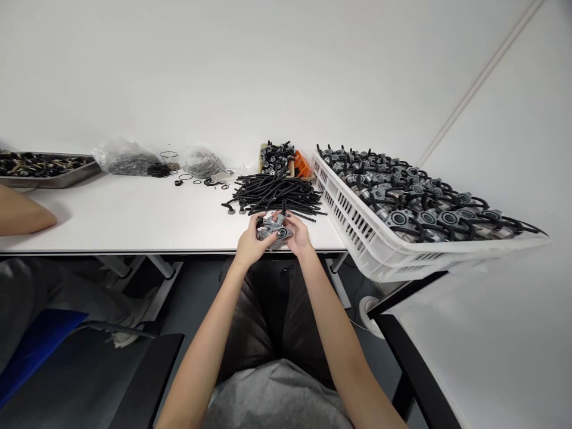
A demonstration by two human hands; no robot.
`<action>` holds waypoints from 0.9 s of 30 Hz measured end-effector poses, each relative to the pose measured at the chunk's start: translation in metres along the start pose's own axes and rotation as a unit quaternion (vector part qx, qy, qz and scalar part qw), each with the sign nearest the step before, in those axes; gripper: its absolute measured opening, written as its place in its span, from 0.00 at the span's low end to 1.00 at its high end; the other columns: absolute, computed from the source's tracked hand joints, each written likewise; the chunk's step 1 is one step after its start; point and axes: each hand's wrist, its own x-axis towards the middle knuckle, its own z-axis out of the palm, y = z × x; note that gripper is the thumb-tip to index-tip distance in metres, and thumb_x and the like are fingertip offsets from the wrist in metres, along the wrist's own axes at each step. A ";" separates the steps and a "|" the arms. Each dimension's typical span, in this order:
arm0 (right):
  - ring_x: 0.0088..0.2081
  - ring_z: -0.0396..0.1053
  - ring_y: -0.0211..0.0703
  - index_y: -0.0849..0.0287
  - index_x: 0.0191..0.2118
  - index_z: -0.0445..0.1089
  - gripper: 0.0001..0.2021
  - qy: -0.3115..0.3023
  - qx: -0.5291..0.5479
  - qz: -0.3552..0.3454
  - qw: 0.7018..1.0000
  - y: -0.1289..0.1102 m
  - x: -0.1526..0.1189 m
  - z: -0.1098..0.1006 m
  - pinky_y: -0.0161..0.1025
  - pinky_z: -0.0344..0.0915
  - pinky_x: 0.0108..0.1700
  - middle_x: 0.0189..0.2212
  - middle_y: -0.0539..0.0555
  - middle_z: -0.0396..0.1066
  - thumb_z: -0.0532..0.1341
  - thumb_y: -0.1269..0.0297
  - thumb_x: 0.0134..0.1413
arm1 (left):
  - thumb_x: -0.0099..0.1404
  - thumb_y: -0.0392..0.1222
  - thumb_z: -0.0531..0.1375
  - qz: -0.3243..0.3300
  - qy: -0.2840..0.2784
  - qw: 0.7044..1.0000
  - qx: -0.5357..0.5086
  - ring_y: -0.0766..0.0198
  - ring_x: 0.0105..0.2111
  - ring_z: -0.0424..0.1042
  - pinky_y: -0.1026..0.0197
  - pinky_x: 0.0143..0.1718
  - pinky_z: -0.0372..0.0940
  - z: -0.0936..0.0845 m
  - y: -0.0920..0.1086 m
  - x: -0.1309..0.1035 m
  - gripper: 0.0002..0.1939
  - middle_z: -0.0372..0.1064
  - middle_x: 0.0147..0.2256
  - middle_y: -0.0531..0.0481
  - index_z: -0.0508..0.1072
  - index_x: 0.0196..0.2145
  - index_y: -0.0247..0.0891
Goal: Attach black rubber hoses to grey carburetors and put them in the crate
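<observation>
Your white tabletop [134, 220] carries: a metal tray [49, 176] of dark parts at far left; two clear bags [127, 158] with loose black rings [187, 177] beside them; a pile of black hoses [277, 193] at centre; a small box [279, 159] of fittings behind it; a white crate [357, 226] of grey assemblies at right, overhanging the edge.

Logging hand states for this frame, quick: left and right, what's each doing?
Left hand: closed on the small grey metal part with a black hose.
Right hand: closed on the same part, from the other side.

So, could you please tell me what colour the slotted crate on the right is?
White crate, clearest in the head view.
</observation>
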 end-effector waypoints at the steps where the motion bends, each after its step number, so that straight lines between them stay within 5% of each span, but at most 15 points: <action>1: 0.36 0.73 0.40 0.62 0.37 0.72 0.14 0.000 0.004 0.001 1.000 0.000 0.000 0.000 0.44 0.70 0.43 0.33 0.51 0.75 0.60 0.55 0.64 | 0.59 0.52 0.64 0.000 0.000 1.000 -0.001 0.53 0.43 0.75 0.48 0.47 0.67 0.000 0.000 0.000 0.32 0.74 0.47 0.46 0.61 0.58 0.43; 27: 0.34 0.74 0.39 0.62 0.41 0.73 0.07 -0.019 -0.024 -0.011 0.999 0.004 -0.001 -0.005 0.40 0.71 0.40 0.33 0.50 0.75 0.64 0.63 0.61 | 0.62 0.50 0.64 0.010 -0.003 1.000 -0.010 0.57 0.40 0.73 0.48 0.44 0.70 0.000 -0.002 0.000 0.31 0.72 0.46 0.44 0.62 0.59 0.38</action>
